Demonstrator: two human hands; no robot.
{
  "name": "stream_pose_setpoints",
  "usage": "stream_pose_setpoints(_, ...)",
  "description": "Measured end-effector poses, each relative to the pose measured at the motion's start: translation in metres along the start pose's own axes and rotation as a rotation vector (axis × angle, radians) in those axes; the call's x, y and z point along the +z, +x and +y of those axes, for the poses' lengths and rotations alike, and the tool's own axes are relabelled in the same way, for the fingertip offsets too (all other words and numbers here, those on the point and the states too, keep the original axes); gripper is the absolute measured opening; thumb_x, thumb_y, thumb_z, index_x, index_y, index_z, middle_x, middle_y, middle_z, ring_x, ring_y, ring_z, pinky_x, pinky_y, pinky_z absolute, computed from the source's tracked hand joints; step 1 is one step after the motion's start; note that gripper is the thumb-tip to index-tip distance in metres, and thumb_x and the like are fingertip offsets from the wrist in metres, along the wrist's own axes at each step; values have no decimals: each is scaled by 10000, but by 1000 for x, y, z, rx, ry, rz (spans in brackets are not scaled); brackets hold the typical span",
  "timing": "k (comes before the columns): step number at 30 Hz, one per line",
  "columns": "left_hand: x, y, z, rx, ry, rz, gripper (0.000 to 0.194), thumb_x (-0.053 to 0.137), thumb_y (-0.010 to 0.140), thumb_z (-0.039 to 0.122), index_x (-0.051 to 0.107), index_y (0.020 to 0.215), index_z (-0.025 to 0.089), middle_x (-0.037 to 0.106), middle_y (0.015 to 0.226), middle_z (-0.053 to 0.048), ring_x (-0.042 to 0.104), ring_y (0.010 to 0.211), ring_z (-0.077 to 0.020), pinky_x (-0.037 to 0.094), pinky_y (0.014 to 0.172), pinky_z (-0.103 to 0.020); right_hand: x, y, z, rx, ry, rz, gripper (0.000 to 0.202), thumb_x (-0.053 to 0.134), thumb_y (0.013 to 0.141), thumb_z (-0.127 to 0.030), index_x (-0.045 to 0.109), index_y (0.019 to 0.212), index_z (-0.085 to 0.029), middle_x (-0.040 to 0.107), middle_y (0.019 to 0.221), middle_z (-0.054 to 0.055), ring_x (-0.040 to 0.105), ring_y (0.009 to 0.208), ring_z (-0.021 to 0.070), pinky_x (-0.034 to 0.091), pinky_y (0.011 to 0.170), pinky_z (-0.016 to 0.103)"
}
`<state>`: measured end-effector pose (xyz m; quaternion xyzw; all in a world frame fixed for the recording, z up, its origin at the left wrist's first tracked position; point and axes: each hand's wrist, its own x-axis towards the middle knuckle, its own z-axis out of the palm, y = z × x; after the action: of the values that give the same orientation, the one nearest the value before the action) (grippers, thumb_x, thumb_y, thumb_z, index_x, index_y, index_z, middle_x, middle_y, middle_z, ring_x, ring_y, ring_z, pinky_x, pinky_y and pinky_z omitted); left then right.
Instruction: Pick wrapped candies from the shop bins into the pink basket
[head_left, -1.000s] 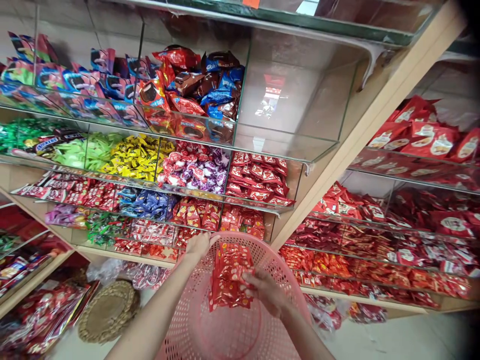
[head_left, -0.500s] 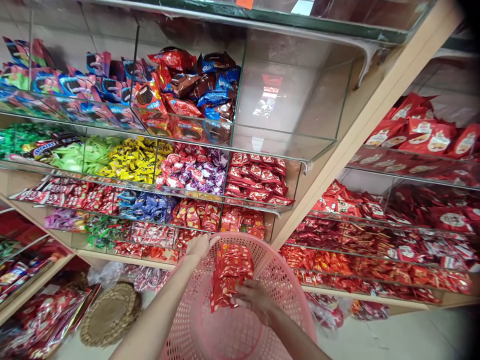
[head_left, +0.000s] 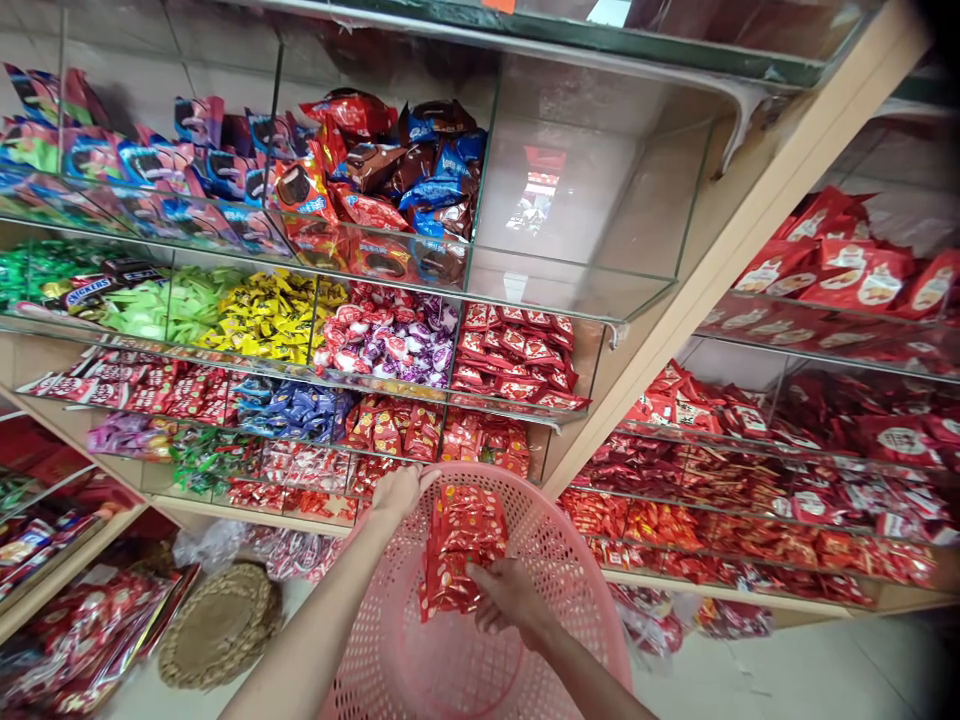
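Observation:
My left hand [head_left: 397, 492] is closed over the far left rim of a pink plastic basket [head_left: 592, 590] with a pierced wall. Inside the basket's outline shows a bunch of shiny red candy packets [head_left: 466, 530] with small light prints. At their lower right edge is my right hand [head_left: 510, 602]. Its thumb lies against a packet and its other fingers are curled in below, closed on the packet's edge. How much of the packet is within the fingers is partly hidden.
Glass-fronted shelves hold yellow-wrapped candies [head_left: 274, 315], purple-and-red wrapped candies [head_left: 390, 335] and red packets [head_left: 517, 350]. A slanted wooden post [head_left: 675, 325] divides the shelving. A woven straw mat [head_left: 217, 625] lies on the floor at lower left, near plastic bags [head_left: 214, 545].
My right hand's fingers, stretched along the packets before, have curled in, with the thumb now against a packet. My left hand and the basket have stayed in place.

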<state>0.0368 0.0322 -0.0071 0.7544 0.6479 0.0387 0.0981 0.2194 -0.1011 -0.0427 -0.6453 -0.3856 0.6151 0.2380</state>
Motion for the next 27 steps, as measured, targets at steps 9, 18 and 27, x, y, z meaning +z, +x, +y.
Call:
stream_pose_setpoints(9, 0, -1, 1, -8, 14, 1, 595, 198, 828, 619, 601, 932, 194, 697, 877, -130, 649, 850, -287, 464, 721, -377, -65, 24, -81, -588, -469, 467, 328, 408, 814, -473, 481, 678, -184, 549, 494, -8, 505, 438, 122, 358, 462, 225)
stream_pose_setpoints(18, -1, 2, 2, -20, 3, -26, 595, 194, 836, 610, 608, 949, 198, 694, 890, -130, 647, 862, -271, 464, 721, -359, -8, 32, -95, -952, -943, 289, 198, 358, 875, -198, 548, 926, -182, 616, 895, 43, 559, 801, 131, 402, 726, 226)
stream_pose_setpoints(27, 0, 0, 2, -13, 19, -22, 633, 163, 834, 614, 602, 970, 180, 690, 897, -144, 638, 881, -304, 467, 719, -392, 90, 30, -17, -847, -1428, 69, 213, 480, 823, -219, 583, 978, -116, 607, 1005, 123, 489, 1031, 238, 379, 898, 376)
